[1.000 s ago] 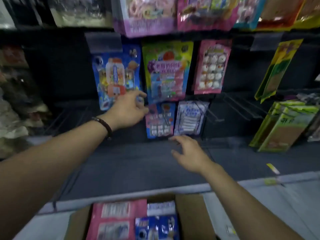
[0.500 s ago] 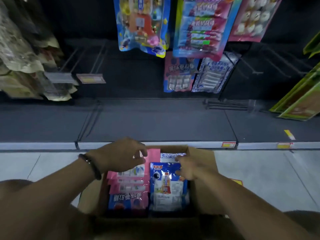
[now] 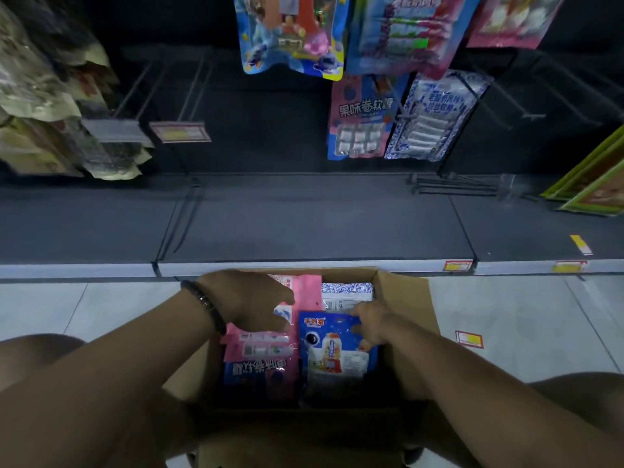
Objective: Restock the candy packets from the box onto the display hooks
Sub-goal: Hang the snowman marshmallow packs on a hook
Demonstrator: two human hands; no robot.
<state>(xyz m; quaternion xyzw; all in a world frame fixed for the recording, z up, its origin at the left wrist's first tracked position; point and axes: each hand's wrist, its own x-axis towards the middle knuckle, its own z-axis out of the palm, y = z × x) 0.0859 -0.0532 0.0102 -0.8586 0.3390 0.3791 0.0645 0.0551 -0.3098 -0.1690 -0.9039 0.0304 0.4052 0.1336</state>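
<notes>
The cardboard box (image 3: 407,298) sits on the floor just in front of the bottom shelf (image 3: 304,224), full of candy packets. The right hand (image 3: 371,322) pinches the top corner of a blue packet (image 3: 332,356) lying in the box. The left hand (image 3: 248,298) rests over the pink packets (image 3: 309,292) beside it; I cannot tell whether it grasps one. Bare display hooks (image 3: 526,113) jut out above.

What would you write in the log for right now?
stage: picking from box | left hand: over pink packets, grip unclear | right hand: holds blue packet top corner
</notes>
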